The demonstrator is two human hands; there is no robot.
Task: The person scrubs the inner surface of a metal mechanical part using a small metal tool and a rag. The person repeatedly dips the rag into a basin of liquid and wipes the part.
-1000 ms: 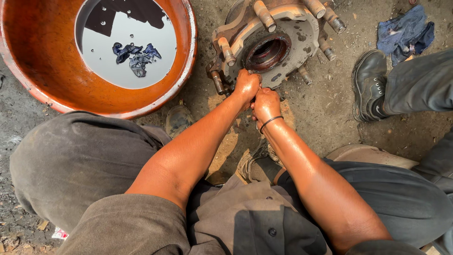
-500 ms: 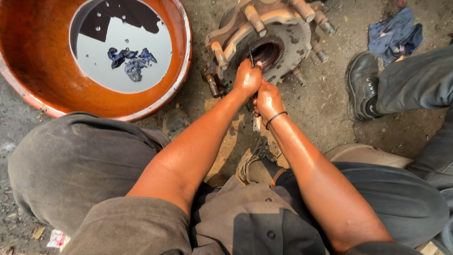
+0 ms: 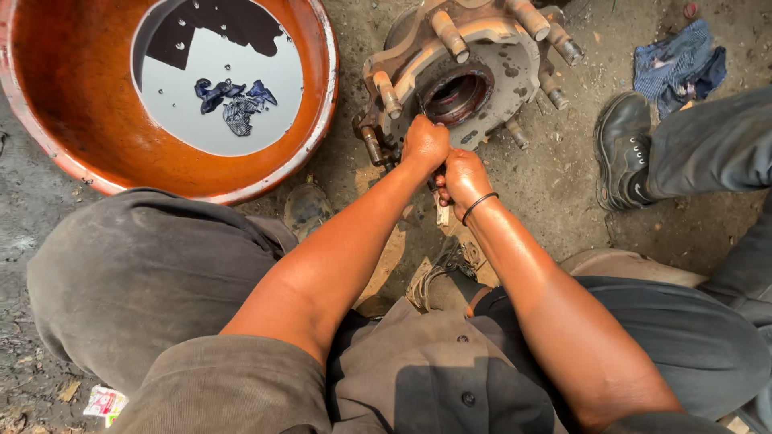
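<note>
My left hand [image 3: 424, 143] and right hand [image 3: 461, 178] fist tight around a thin dark tool at the wheel hub [image 3: 466, 72] on the dirt, which looks heavy, rigid, greasy, best gripped by its studs.

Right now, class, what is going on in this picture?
A person squats on dirt ground over a rusty wheel hub with studs. The left hand and right hand are closed together on a thin dark tool at the hub's rim. An orange basin of liquid with a soaked rag sits beside it. Another person's black boot stands nearby.
</note>
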